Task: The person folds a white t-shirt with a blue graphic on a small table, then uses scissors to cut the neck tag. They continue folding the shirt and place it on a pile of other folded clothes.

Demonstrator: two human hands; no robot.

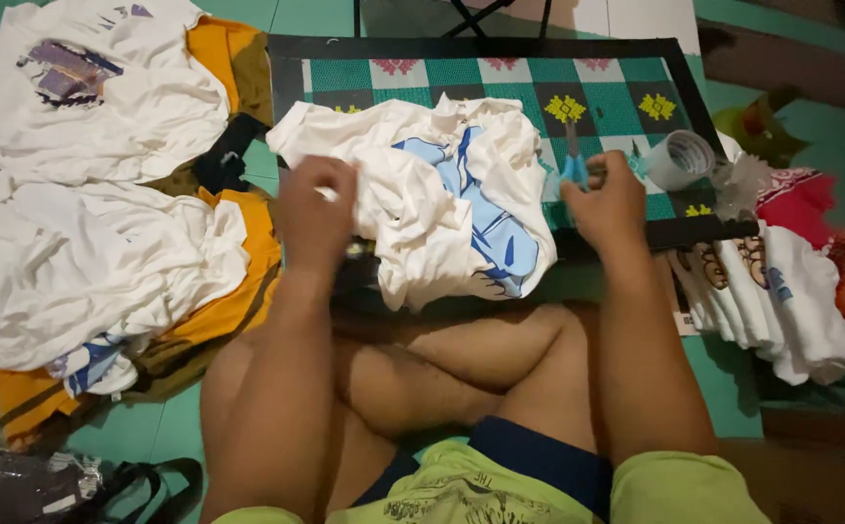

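A crumpled white T-shirt (422, 184) with a light blue print lies on a low table covered by a green patterned cloth (616, 97). My left hand (314, 209) is closed on a fold of the shirt at its left side. My right hand (605, 199) is to the right of the shirt and grips small blue-handled scissors (574, 165), blades pointing away from me. My crossed legs are under the table's near edge.
A heap of white and orange shirts (102, 243) covers the floor on the left. A roll of tape (679, 158) stands at the table's right end. Folded white shirts (781, 291) lie on the right. A dark bag (44, 485) sits at the bottom left.
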